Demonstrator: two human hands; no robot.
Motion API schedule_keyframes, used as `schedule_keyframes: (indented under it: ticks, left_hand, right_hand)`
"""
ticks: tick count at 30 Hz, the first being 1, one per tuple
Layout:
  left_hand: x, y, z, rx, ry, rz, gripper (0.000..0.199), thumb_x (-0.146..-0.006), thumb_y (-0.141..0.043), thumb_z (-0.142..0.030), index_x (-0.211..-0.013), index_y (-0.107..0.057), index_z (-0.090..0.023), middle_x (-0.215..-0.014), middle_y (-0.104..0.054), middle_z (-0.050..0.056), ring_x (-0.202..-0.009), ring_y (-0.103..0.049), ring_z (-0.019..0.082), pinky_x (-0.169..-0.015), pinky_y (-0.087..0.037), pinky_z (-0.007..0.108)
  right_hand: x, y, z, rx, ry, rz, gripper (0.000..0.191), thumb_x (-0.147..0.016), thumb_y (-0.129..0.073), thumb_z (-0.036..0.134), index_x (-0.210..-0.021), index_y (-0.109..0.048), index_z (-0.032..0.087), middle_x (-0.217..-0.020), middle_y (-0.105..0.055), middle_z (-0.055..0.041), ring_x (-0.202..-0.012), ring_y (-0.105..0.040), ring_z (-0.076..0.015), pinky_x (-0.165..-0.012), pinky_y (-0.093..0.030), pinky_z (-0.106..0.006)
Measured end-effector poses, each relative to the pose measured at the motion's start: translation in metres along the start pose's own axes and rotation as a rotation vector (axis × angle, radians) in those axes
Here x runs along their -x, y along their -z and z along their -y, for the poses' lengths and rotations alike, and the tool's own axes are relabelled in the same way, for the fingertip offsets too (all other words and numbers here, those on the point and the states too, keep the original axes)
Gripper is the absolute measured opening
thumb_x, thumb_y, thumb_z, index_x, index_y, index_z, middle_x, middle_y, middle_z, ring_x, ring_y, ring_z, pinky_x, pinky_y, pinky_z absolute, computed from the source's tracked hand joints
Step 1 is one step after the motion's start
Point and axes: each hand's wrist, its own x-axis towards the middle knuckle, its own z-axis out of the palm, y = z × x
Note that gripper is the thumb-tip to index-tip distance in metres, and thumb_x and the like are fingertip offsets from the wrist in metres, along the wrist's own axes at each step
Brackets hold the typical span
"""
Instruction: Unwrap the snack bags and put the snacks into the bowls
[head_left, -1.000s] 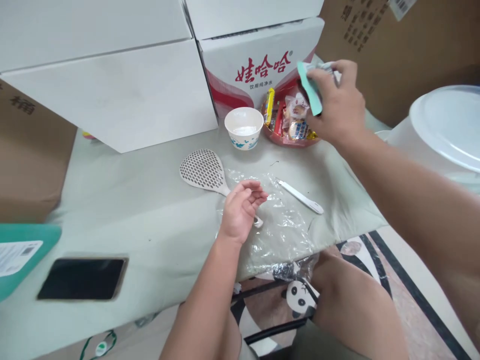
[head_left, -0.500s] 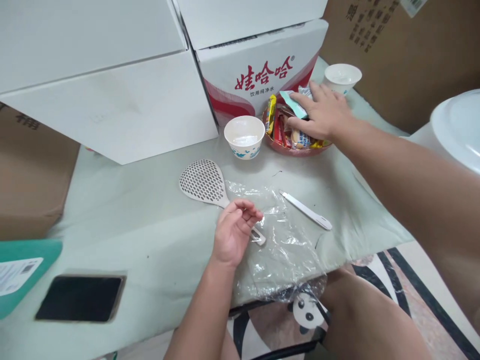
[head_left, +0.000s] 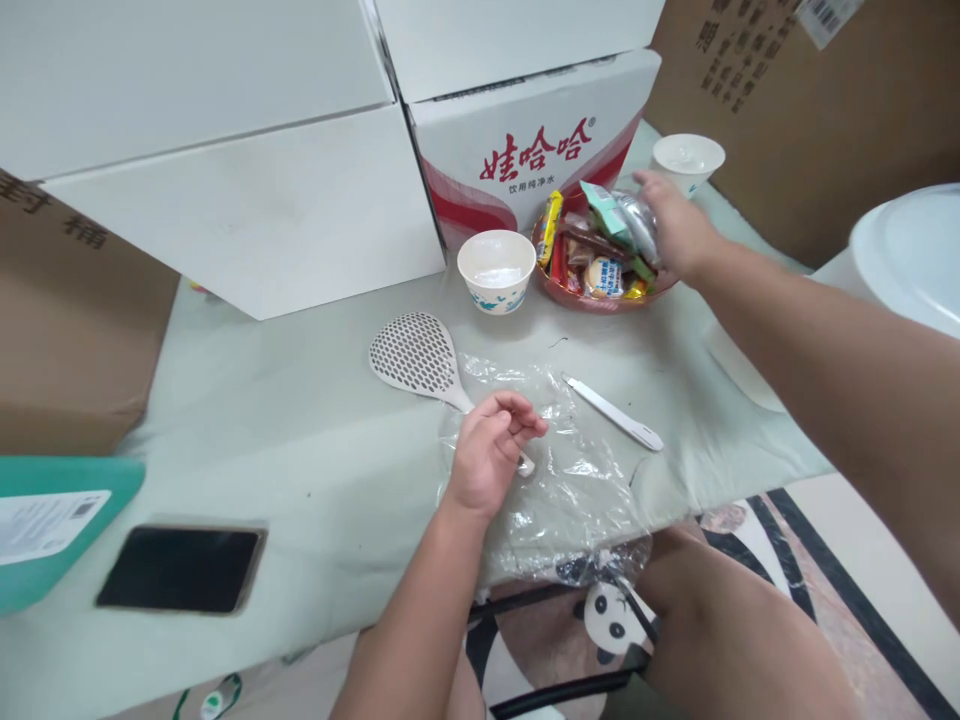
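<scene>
A: What's just changed?

B: The mint-green packet (head_left: 606, 212). 1 second ago the right hand (head_left: 675, 225) had it up in the air; now it lies on the wrapped snacks inside the red bowl (head_left: 592, 299), propped at a slant near the back.

A: Has the hand let go?

B: I'd judge so, but I can't be sure. The hand is at the bowl's right side, just beside the packet's silver end, blurred and partly turned away, so I can't tell whether the fingers are apart or touching anything.

A: And what does that mean for the work?

B: Setting that packet down looks done, or very nearly. Also, the far cup (head_left: 688, 170) shows plainly now; 1 second ago the arm hid it.

A: The left hand (head_left: 487, 460)?

B: Much as it was: fingers loosely curled, holding nothing, in front of the skimmer (head_left: 416, 355) and covering part of its handle. I can't tell if they touch. Clear plastic film (head_left: 570, 490) lies under the handle, and the white cutter (head_left: 613, 412) is near on the table (head_left: 315, 430).
</scene>
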Motion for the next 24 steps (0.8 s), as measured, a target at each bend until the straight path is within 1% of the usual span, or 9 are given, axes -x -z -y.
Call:
schedule_keyframes:
  ticks: [2,3,7,12,14,17,19,21,24]
  left_hand:
    - [0.000,-0.002,0.001,0.017,0.006,0.001,0.020,-0.067,-0.078,-0.032,-0.077,-0.071,-0.016,-0.072,-0.068,0.002,-0.071,-0.069,0.015,-0.075,-0.058,0.027]
    - [0.000,-0.002,0.002,0.024,0.008,0.001,0.020,-0.066,-0.078,-0.031,-0.076,-0.071,-0.016,-0.071,-0.068,0.002,-0.070,-0.069,0.014,-0.074,-0.058,0.027]
    - [0.001,-0.003,0.002,0.025,0.001,0.001,0.020,-0.067,-0.078,-0.031,-0.076,-0.071,-0.015,-0.071,-0.067,0.002,-0.070,-0.069,0.014,-0.074,-0.058,0.026]
    - [0.002,0.000,0.000,0.015,-0.007,0.002,0.019,-0.068,-0.077,-0.032,-0.077,-0.071,-0.016,-0.071,-0.067,0.002,-0.070,-0.070,0.014,-0.074,-0.058,0.027]
    - [0.001,0.001,-0.002,0.029,-0.006,0.008,0.019,-0.067,-0.078,-0.031,-0.077,-0.072,-0.016,-0.071,-0.067,0.002,-0.070,-0.070,0.014,-0.074,-0.058,0.026]
    - [0.001,0.001,-0.004,0.056,-0.017,0.014,0.019,-0.066,-0.079,-0.030,-0.076,-0.072,-0.016,-0.070,-0.067,0.001,-0.069,-0.070,0.012,-0.073,-0.058,0.024]
    - [0.001,0.001,-0.006,0.060,-0.029,0.021,0.019,-0.066,-0.078,-0.030,-0.076,-0.071,-0.016,-0.070,-0.067,0.000,-0.069,-0.070,0.012,-0.074,-0.058,0.024]
    - [0.002,0.002,-0.008,0.051,-0.045,0.029,0.019,-0.067,-0.077,-0.031,-0.077,-0.070,-0.016,-0.070,-0.066,0.000,-0.070,-0.069,0.013,-0.074,-0.058,0.025]
    - [0.003,0.008,-0.012,-0.024,-0.113,0.011,0.019,-0.071,-0.073,-0.034,-0.080,-0.068,-0.017,-0.071,-0.065,0.001,-0.070,-0.068,0.014,-0.074,-0.057,0.028]
  right_hand:
    - [0.012,0.008,0.013,-0.007,-0.116,-0.052,0.038,-0.103,-0.045,0.057,-0.133,-0.061,0.039,-0.147,-0.063,-0.0004,-0.145,-0.047,-0.0334,-0.127,-0.027,-0.064]
    - [0.020,0.009,0.022,0.010,-0.118,-0.076,0.038,-0.103,-0.048,0.052,-0.135,-0.061,0.037,-0.150,-0.061,-0.0024,-0.146,-0.046,-0.0332,-0.127,-0.026,-0.062]
    - [0.045,-0.003,0.051,0.093,0.065,-0.016,0.048,-0.091,-0.064,0.041,-0.138,-0.061,0.031,-0.159,-0.054,-0.0056,-0.152,-0.040,-0.0372,-0.127,-0.024,-0.066]
    - [0.048,-0.022,0.048,0.084,0.093,0.132,0.043,-0.079,-0.074,0.043,-0.122,-0.067,0.037,-0.151,-0.061,-0.0040,-0.147,-0.043,-0.0457,-0.121,-0.023,-0.079]
    - [0.046,-0.020,0.047,0.052,0.097,0.118,0.046,-0.078,-0.076,0.041,-0.123,-0.066,0.038,-0.151,-0.061,-0.0018,-0.151,-0.037,-0.0447,-0.124,-0.018,-0.079]
    - [0.058,-0.008,0.061,0.002,0.127,0.008,0.046,-0.082,-0.075,0.039,-0.127,-0.063,0.041,-0.149,-0.062,0.0012,-0.156,-0.029,-0.0376,-0.129,-0.013,-0.071]
    - [0.081,0.002,0.081,0.002,0.148,-0.087,0.044,-0.088,-0.070,0.037,-0.130,-0.061,0.037,-0.149,-0.062,-0.0022,-0.156,-0.031,-0.0346,-0.129,-0.018,-0.066]
    - [0.120,0.009,0.105,0.006,0.173,-0.168,0.044,-0.092,-0.064,0.034,-0.135,-0.058,0.029,-0.150,-0.060,-0.0087,-0.152,-0.041,-0.0335,-0.127,-0.027,-0.062]
    - [0.190,0.004,0.136,-0.080,0.178,-0.219,0.039,-0.094,-0.058,0.028,-0.132,-0.059,0.024,-0.134,-0.067,-0.0118,-0.128,-0.063,-0.0297,-0.112,-0.048,-0.055]
